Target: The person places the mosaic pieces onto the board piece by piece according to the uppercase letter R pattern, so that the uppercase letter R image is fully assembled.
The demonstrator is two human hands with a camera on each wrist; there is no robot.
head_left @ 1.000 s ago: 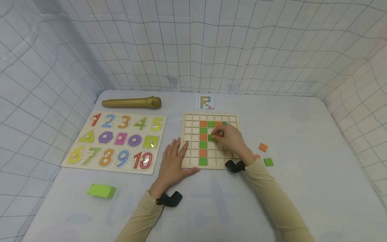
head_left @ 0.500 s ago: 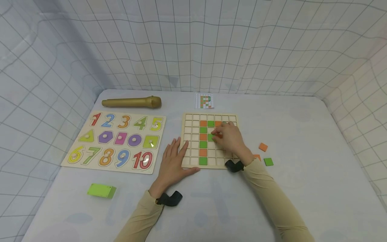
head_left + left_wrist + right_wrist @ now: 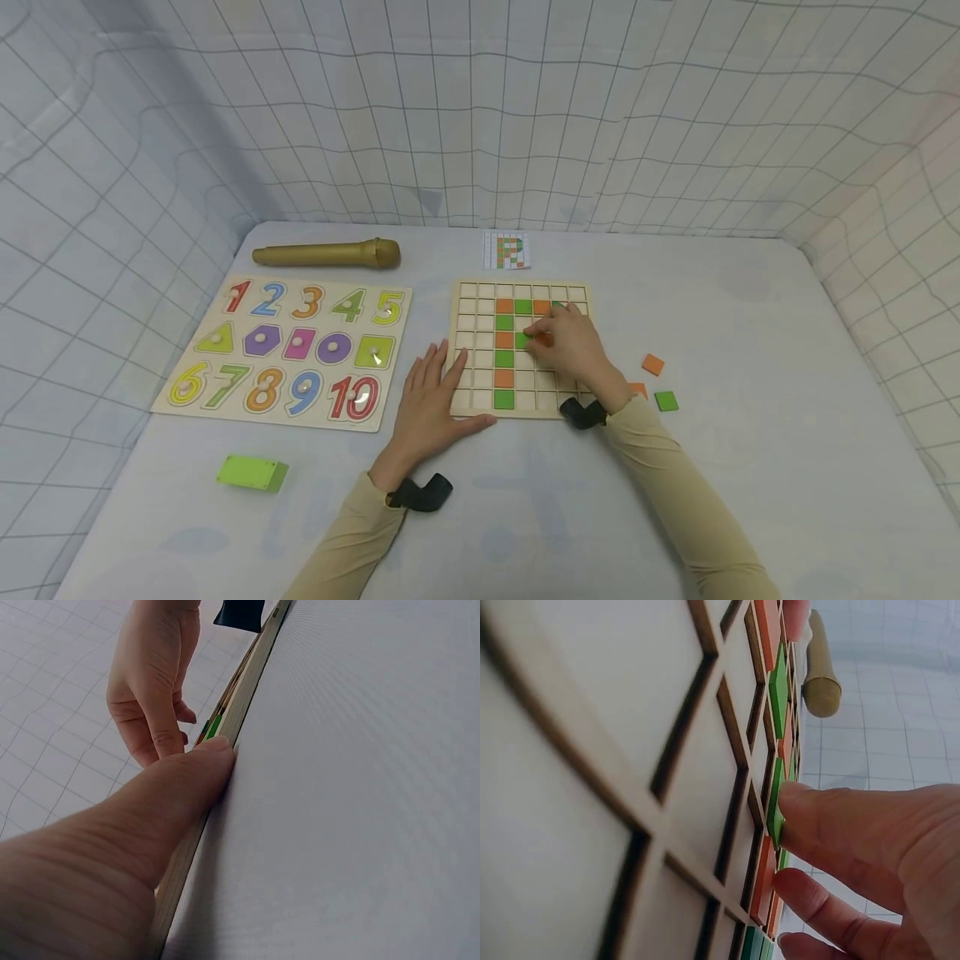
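A wooden grid board (image 3: 523, 400) lies in the middle, with orange and green square tiles set in some of its cells. My left hand (image 3: 427, 412) rests on its left side, fingers spread over the edge; in the left wrist view the thumb (image 3: 180, 784) presses the board's front edge. My right hand (image 3: 573, 342) is over the right half of the board, thumb and index finger pinching a green tile (image 3: 777, 806) at its cell. In the right wrist view an orange tile (image 3: 763, 881) sits beside it, with another fingertip close to it. The hand partly covers the tiles on that side.
Loose orange (image 3: 653, 365) and green (image 3: 666, 401) tiles lie right of the board, another orange one (image 3: 637, 389) by the right wrist. A pattern card (image 3: 507, 251) lies behind the board. Leftward are a number-and-shape puzzle (image 3: 281, 350), a gold toy microphone (image 3: 326, 254) and a green block (image 3: 252, 473).
My right hand has shifted slightly and its fingers have spread a little, showing an orange tile beneath them. My left hand has stayed still on the board.
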